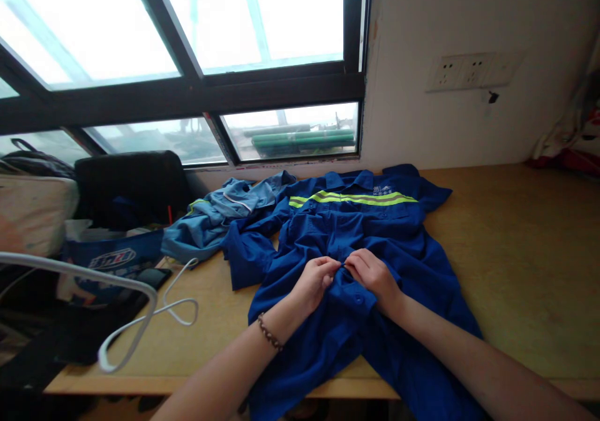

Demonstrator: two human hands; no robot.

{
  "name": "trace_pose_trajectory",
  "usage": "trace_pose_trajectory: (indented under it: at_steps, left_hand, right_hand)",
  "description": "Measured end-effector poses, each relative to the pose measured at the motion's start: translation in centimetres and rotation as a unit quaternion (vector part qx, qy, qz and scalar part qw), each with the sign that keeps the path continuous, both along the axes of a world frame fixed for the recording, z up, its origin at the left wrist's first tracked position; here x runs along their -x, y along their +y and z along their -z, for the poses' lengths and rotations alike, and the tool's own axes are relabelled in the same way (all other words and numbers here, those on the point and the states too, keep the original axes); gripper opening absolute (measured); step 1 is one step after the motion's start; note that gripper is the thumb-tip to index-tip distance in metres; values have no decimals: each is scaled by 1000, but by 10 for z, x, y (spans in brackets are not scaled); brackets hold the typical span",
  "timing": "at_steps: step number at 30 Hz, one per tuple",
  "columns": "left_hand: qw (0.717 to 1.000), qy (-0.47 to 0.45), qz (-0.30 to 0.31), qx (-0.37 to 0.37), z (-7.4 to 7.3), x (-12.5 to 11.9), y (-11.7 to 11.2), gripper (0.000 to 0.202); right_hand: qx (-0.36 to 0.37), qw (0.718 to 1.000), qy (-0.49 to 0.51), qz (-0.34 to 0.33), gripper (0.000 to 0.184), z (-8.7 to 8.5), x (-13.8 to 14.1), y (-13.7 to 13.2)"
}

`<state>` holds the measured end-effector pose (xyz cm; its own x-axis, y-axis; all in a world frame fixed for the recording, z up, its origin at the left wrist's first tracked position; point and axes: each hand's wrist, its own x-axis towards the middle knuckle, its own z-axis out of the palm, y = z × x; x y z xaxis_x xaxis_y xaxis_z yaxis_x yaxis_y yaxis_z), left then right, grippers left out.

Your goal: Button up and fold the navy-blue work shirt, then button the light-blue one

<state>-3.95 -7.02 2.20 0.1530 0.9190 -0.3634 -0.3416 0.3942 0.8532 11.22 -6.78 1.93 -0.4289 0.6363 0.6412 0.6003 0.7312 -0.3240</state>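
Observation:
A dark blue work coverall (394,240) with a yellow-green reflective stripe across the chest is spread over the wooden table, its legs hanging past the front edge. Around its waist, my left hand (319,278) and my right hand (374,276) meet almost fingertip to fingertip. Both pinch the front placket of the coverall, with the cloth bunched between them. Just below the fingers a round button shows on the cloth. Whether a button sits inside the pinch is hidden by the fingertips. A braided bracelet (269,332) circles my left wrist.
A crumpled light blue garment (206,221) lies left of the coverall. White cable (180,312) loops over the table (525,271) at left, near a blue printed bag (112,258) and a black chair back (131,183). Windows and a wall socket (473,71) are behind.

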Motion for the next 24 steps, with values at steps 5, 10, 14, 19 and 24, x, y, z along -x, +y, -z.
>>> trace_pose_trajectory:
  at_steps: [5,10,14,19,24]
  left_hand:
    - [999,-28,-25,6,0,-2,0,23]
    - [998,-43,-44,-30,1,-3,0,33]
    - [990,32,-47,-132,3,-3,0,29]
    - [946,165,-35,-276,3,-3,-4,19]
    - [937,194,-18,-290,6,-3,-4,18]
  right_hand:
    - [85,993,83,6,10,-5,0,-3]
    - [187,969,162,5,6,-6,-1,0]
    - [242,953,180,-9,9,-2,-1,3]
    - [262,954,146,2,21,2,-2,7]
    - [215,975,59,-20,13,-4,-6,8]
